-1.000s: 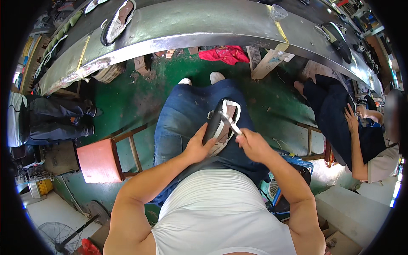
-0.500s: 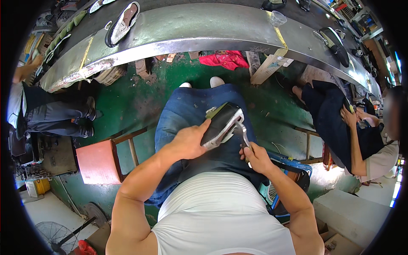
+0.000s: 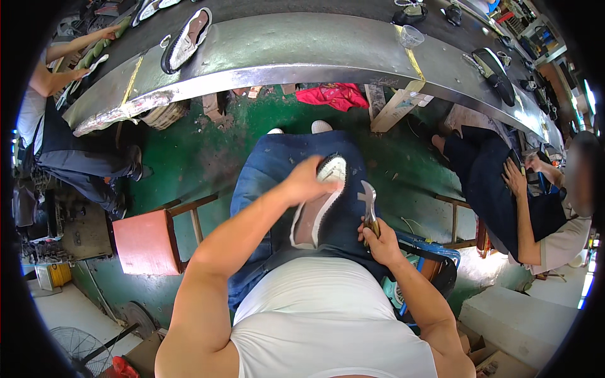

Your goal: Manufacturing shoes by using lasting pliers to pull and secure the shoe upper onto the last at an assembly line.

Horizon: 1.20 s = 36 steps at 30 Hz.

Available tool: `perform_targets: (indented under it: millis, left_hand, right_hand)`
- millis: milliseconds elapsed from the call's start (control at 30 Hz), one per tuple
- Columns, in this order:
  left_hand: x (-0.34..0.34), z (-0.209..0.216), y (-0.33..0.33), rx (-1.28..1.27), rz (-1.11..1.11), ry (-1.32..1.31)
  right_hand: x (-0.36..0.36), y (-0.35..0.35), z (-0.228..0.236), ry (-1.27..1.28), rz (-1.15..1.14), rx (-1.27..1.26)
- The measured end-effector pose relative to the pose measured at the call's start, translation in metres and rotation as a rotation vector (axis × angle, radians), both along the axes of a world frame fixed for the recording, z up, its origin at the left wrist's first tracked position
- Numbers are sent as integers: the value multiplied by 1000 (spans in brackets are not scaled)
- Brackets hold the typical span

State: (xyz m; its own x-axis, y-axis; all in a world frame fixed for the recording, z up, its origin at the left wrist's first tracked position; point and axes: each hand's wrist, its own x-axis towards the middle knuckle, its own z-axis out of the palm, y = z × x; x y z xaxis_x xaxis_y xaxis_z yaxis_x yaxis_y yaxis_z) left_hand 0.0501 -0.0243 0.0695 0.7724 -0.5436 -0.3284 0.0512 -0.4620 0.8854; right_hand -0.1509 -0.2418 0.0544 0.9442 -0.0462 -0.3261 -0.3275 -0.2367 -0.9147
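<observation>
On my lap lies a shoe upper (image 3: 313,217) with a white rim, dark stitched edge and brownish sole face turned up, its white toe pointing away from me. My left hand (image 3: 307,183) grips it near the toe, blurred a little by motion. To the right of the shoe, my right hand (image 3: 382,242) is closed round the handles of lasting pliers (image 3: 369,201). Their curved metal jaws point upward and stand apart from the shoe.
A metal-edged workbench (image 3: 302,44) runs across ahead, bearing a white shoe (image 3: 188,41), a clear cup (image 3: 411,36) and a black shoe (image 3: 493,75). A pink-topped stool (image 3: 146,242) stands at left. Co-workers (image 3: 532,195) are at both sides. A red cloth (image 3: 334,96) lies beneath the bench.
My left hand has turned the shoe so its sole face shows instead of its dark side. The pliers have come away from the shoe's edge. At left, the co-worker's arms reach farther over the bench.
</observation>
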Motion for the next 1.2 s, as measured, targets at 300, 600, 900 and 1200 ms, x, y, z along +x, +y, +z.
perform_targets:
  millis: [300,600,900,1200]
  left_hand:
    - [-79,-1,40,96,166,-330]
    - [-97,-36,31,-92,159,-377]
    - [-80,-77,25,-470,160,287]
    - [-83,-90,17,-292,207,73]
  right_hand:
    - [43,-5,67,-7,587,-324]
    - [110,0,120,316,963,-527]
    - [39,36,39,76,339,-373]
    - [69,6,59,-268,518,-847]
